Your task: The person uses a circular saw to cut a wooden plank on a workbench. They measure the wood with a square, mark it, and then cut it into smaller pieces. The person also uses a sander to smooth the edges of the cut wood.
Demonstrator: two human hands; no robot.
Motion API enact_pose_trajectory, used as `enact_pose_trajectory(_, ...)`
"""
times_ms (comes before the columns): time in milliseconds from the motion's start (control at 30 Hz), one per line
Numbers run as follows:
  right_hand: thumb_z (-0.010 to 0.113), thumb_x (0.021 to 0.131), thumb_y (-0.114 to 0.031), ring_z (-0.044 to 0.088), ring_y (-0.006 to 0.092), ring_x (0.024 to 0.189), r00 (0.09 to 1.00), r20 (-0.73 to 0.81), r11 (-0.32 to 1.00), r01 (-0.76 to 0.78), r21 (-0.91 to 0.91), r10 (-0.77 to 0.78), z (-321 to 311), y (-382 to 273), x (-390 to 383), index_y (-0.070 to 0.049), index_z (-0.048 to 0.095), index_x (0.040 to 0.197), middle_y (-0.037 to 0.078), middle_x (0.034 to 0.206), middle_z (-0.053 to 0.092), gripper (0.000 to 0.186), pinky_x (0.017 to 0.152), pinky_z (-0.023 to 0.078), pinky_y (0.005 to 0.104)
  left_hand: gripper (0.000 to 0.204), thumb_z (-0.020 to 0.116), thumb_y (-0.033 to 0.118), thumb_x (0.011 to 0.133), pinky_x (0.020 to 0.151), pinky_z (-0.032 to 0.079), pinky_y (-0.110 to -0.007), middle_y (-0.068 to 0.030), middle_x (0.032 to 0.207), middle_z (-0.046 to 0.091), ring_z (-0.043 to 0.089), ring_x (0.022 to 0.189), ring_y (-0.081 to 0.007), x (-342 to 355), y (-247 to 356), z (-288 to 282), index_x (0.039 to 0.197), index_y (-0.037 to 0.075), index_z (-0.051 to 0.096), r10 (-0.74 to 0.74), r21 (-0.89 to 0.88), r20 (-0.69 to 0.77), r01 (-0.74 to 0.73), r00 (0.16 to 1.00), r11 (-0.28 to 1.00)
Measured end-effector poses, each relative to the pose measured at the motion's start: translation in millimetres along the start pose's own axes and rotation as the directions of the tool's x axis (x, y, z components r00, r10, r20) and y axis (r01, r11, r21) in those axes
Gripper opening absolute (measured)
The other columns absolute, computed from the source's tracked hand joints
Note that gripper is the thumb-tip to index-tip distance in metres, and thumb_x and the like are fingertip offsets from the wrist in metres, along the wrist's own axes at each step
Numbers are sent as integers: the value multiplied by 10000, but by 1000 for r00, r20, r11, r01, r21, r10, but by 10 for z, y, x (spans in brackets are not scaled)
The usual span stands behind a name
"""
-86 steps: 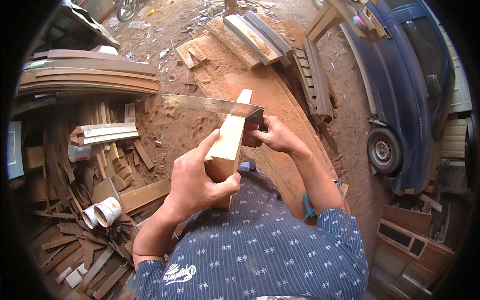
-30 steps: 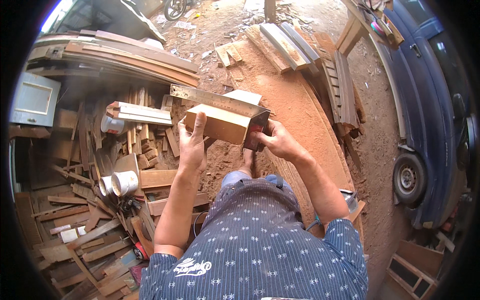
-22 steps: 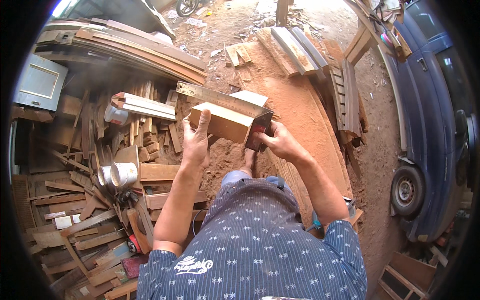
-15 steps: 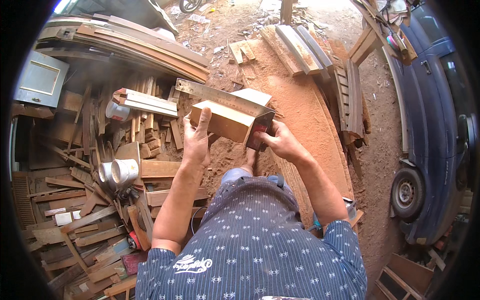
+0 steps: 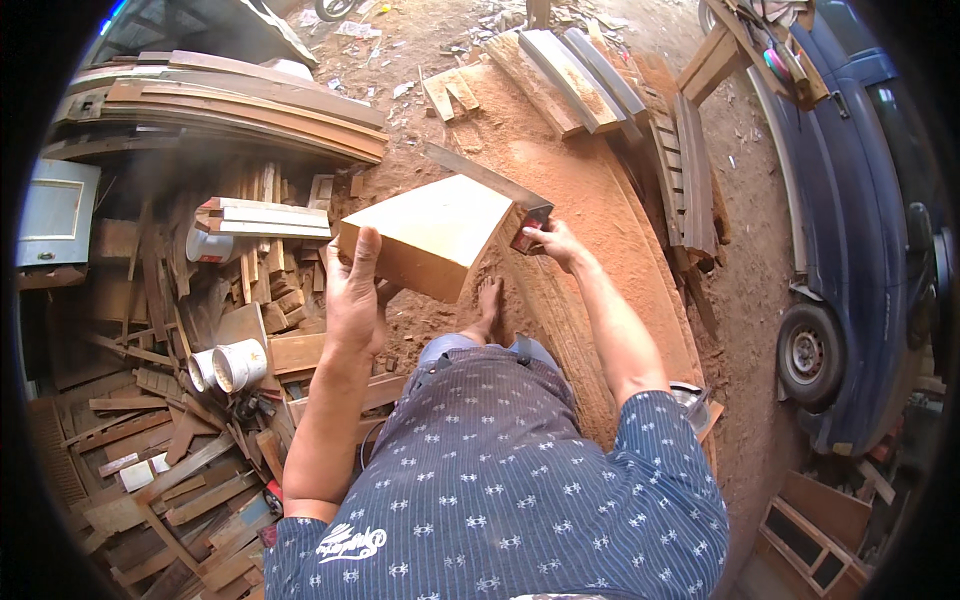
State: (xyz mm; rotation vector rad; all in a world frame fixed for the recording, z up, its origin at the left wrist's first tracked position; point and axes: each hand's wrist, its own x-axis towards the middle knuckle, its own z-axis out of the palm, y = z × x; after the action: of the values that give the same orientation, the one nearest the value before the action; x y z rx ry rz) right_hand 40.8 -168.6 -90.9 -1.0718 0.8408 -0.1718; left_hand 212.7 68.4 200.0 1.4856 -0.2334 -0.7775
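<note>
My left hand (image 5: 355,297) grips the left end of a thick, pale wooden block (image 5: 430,218), thumb on its near side and the other fingers mostly hidden behind. The block is held up in front of me, its broad, bright face tilted upward. My right hand (image 5: 556,243) is closed round the dark handle of a try square (image 5: 534,222), just beyond the block's right end. The square's metal blade (image 5: 470,166) runs away to the upper left behind the block. Whether blade and block touch, I cannot tell.
A sawdust-covered plank bench (image 5: 570,200) stretches ahead and right, with squared timbers (image 5: 570,80) at its far end. Wood offcuts (image 5: 170,420) and white buckets (image 5: 240,366) crowd the left, under stacked boards (image 5: 230,105). A blue car (image 5: 850,250) stands at right.
The try square has come off the block's top face and moved right and beyond it. My left hand has tipped the block, so its broad face shows more. The whole view has shifted slightly.
</note>
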Motion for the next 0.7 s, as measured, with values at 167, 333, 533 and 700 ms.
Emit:
enact_pose_trajectory(167, 697, 931, -175, 671, 183, 888, 993, 109, 999, -33, 13, 32, 88, -100, 295, -44, 634, 1150, 74, 1012, 702, 263, 752, 578, 376, 566, 642, 444, 949, 862, 576, -347, -80, 1254, 581, 582, 1157, -183, 67, 41, -19, 1352, 93, 454, -19, -24, 39, 19, 999, 1000)
enact_pose_trajectory(333, 703, 928, -189, 665, 170, 921, 989, 132, 997, -67, -33, 71, 165, -241, 320, -45, 653, 1120, 66, 1030, 704, 246, 753, 581, 371, 720, 709, 487, 881, 840, 592, -412, -112, 1255, 532, 594, 1132, -241, 198, 57, -71, 1357, 80, 353, -19, -87, 50, 24, 999, 996)
enact_pose_trajectory(533, 698, 930, -207, 658, 177, 935, 990, 122, 992, -63, -105, 76, 257, -353, 354, -40, 656, 1130, 70, 1033, 702, 264, 759, 577, 366, 637, 607, 500, 955, 978, 490, -376, -92, 1296, 575, 568, 1180, -218, 274, 141, -162, 1355, 20, 483, -68, -84, -27, 66, 997, 994)
enact_pose_trajectory(700, 702, 926, -218, 658, 176, 933, 986, 143, 987, -59, -147, 80, 291, -392, 363, -42, 660, 1138, 74, 1023, 704, 278, 760, 577, 357, 686, 679, 530, 888, 898, 546, -379, -80, 1227, 603, 618, 1128, -215, 345, 189, -185, 1331, 58, 454, -51, -108, -31, 47, 998, 993)
